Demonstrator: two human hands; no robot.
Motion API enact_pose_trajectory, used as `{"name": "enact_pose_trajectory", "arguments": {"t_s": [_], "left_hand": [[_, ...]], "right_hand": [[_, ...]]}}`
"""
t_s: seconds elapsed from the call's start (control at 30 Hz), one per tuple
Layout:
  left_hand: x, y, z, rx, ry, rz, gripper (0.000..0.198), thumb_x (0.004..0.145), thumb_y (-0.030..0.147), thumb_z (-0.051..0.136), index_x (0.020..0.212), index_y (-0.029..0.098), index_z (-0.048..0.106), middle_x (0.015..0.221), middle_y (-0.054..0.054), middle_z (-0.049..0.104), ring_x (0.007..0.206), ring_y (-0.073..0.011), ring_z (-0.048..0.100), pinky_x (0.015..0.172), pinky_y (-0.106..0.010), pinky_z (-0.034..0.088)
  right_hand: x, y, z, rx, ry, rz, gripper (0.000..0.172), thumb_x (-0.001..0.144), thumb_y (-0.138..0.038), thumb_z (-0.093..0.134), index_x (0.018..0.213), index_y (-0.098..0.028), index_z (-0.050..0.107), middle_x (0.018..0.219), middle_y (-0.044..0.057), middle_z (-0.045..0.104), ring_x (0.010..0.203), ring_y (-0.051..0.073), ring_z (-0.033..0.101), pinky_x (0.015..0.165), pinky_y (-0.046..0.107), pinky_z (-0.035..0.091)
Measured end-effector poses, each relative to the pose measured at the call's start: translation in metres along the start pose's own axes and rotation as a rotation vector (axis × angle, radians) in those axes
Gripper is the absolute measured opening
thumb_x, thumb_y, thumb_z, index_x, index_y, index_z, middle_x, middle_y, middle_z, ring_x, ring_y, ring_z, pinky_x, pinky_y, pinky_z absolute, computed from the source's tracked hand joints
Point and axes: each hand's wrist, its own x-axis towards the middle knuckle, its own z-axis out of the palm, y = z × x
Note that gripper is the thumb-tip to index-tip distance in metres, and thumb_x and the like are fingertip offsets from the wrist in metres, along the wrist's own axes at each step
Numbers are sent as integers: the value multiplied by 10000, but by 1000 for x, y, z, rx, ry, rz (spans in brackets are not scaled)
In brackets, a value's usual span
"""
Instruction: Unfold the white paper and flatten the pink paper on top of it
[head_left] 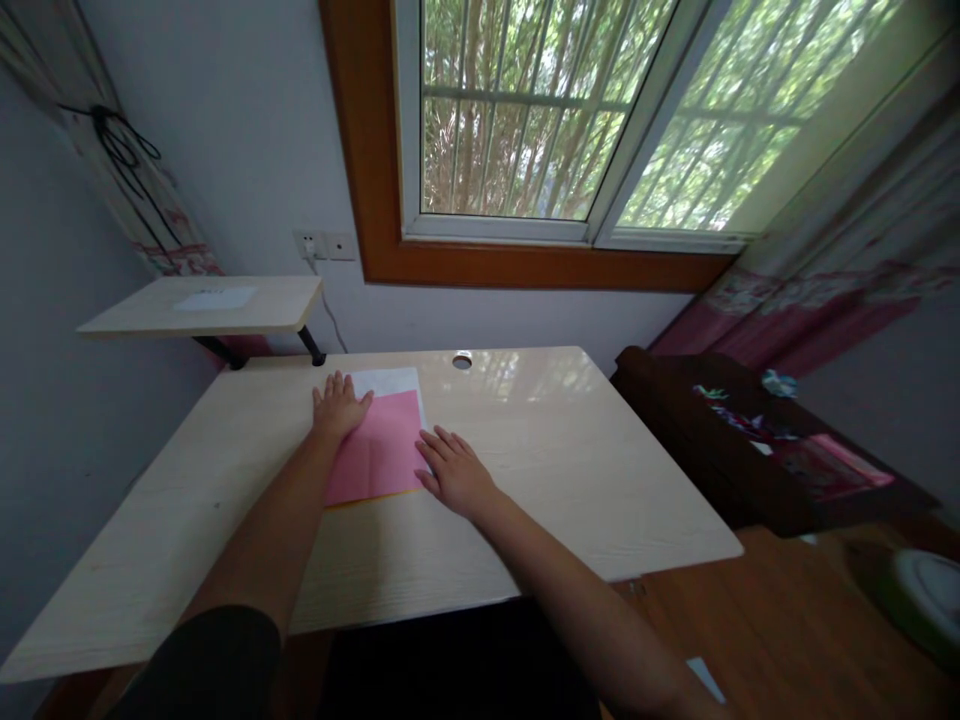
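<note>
A pink sheet of paper (379, 450) lies on the pale wooden desk (570, 470), with a crease down it and a thin orange-yellow edge showing below. Behind its far edge a white sheet (394, 380) sticks out, partly covered by the pink one. My left hand (339, 408) rests flat with fingers spread at the papers' far left corner. On the right edge of the pink sheet lies my right hand (454, 470), palm down, its fingers stretched out. Neither hand grips anything.
A raised shelf (277, 315) on black posts stands at the desk's back left, bearing a white paper (216, 298). A round cable hole (462, 361) is near the back edge. Right of the desk is a dark brown piece of furniture (675, 420) with small items on it.
</note>
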Motion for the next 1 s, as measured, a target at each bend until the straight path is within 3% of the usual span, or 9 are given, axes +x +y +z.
{"name": "enact_pose_trajectory", "arguments": {"t_s": [0.17,0.27,0.43,0.57,0.67,0.77,1.0], "left_hand": [[-3,-6,-5,-66,74,23,750,942,540,394,1510,51,376,1621,-250,253,1518,-390,194,1213,-581,135],[-13,-18,-10,-175,120,58,677,928,430,465,1488,56,396,1601,-243,308,1503,-351,261,1218,-501,213],[-58,-46,-15,-435,140,111,645,906,388,505,1469,87,413,1565,-203,381,1490,-283,314,1242,-416,221],[-101,-62,-16,-559,131,133,640,893,360,526,1476,130,399,1561,-192,387,1480,-293,330,1236,-470,236],[-124,-63,-18,-640,111,88,684,897,361,538,1516,152,334,1566,-189,381,1468,-295,352,1226,-483,258],[-135,-56,-20,-696,99,54,739,885,368,563,1535,148,288,1578,-204,354,1462,-307,364,1218,-484,278],[-137,-45,-20,-661,142,24,708,845,306,599,1488,151,348,1561,-204,372,1474,-318,335,1230,-505,246]], "right_hand": [[1,-1,-3,4,-20,10,520,988,-453,516,1462,-238,500,1517,96,500,1467,303,366,1188,525,314],[-4,-6,-8,28,-41,12,521,973,-456,541,1439,-224,520,1491,114,523,1464,318,365,1193,538,298],[-20,-16,-19,125,-68,-19,527,918,-483,620,1371,-218,569,1407,129,571,1439,335,388,1190,538,309],[-24,-18,-23,223,-14,24,589,913,-474,629,1433,-227,504,1475,153,495,1387,303,451,1145,495,396],[-19,-15,-17,239,37,107,605,936,-446,596,1469,-191,465,1534,172,435,1418,303,417,1158,494,386],[-12,-12,-8,204,45,173,605,947,-420,576,1468,-131,469,1514,185,473,1450,326,374,1190,527,333],[0,-19,-1,166,-20,224,554,935,-375,570,1428,-125,531,1482,142,531,1452,329,373,1192,533,307]]}}
